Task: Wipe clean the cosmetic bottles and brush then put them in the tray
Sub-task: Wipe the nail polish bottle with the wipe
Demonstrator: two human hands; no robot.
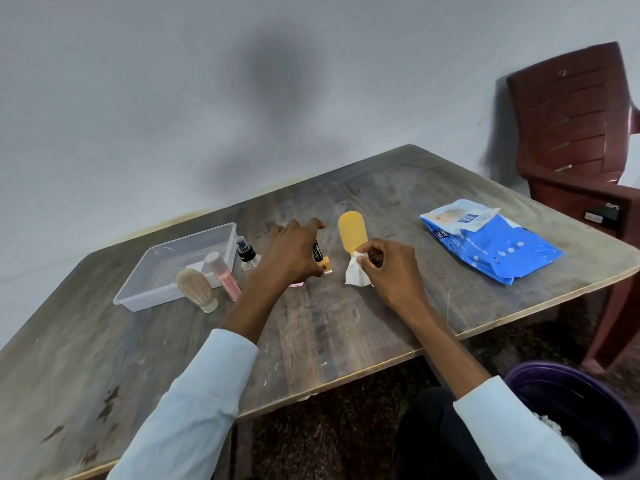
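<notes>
A small orange bottle (pixel 323 263) is gripped by the left hand (pixel 294 251) (palm down). A white wipe (pixel 356 271) is pinched by the right hand (pixel 388 266).

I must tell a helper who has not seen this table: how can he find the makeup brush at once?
Find the clear plastic tray on the left part of the wooden table. The brush stands upright against the tray's near wall, left of the slim pink bottle. Only it has a rounded beige bristle dome on a short cream base.
</notes>
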